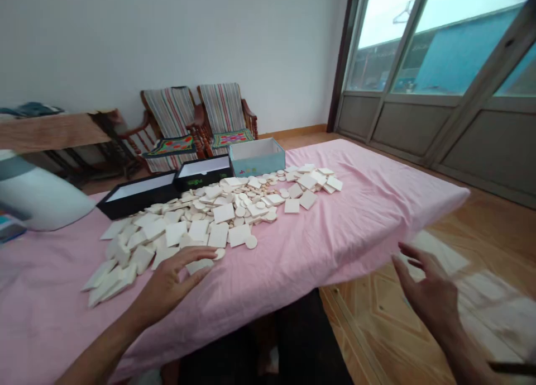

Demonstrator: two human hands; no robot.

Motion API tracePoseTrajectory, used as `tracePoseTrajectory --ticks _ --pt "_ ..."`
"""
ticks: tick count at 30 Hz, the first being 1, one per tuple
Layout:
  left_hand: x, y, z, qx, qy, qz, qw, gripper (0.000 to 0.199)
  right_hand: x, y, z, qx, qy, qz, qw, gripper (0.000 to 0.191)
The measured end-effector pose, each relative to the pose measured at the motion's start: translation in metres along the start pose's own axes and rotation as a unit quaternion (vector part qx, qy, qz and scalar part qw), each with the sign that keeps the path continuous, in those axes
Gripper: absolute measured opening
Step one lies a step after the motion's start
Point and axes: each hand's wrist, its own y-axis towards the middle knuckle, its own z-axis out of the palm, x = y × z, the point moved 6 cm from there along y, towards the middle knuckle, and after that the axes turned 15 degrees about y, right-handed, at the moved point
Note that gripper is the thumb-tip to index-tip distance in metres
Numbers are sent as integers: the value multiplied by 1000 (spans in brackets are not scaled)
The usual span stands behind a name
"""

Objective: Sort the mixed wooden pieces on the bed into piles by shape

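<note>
Blank, pale square tiles (pixel 224 213) and round discs (pixel 251 241) are seen heaped across a pink cloth (pixel 326 223) draped over a surface, with two bare hands held apart at its near side.

In the head view, the left hand (pixel 170 281) is held at the heap's near edge, its thumb parted from the extended fingers; whether any piece is touched cannot be told. The right hand (pixel 433 295) is held well apart, beyond the cloth's edge and above the patterned floor (pixel 377 312), with thumb and fingers spread and nothing gripped. Behind the heap, two open black boxes (pixel 204 172) and a light-blue box (pixel 257 164) are lined up. Beyond them, two wooden armchairs (pixel 170 114) draped in striped covers are set by a white wall (pixel 272 38).
</note>
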Motion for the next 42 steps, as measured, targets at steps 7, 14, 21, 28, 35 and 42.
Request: tracePoseTrajectory --ticks 7,14,21,28,35,42 --pt "9 19 10 42 164 123 978 51 174 31 147 317 274 -186 889 38" --pt "16 33 22 36 323 213 921 59 253 -12 258 590 158 -373 699 86" --pt "39 71 3 -50 369 224 901 38 245 20 299 494 78 -407 765 64" --pt "89 108 -26 -74 360 156 917 47 232 57 330 392 53 -348 850 57" --pt "213 129 -100 -120 421 -137 888 46 225 62 328 340 117 -334 871 53" --pt "285 148 -118 -20 412 -164 896 31 219 61 328 335 143 -302 881 41"
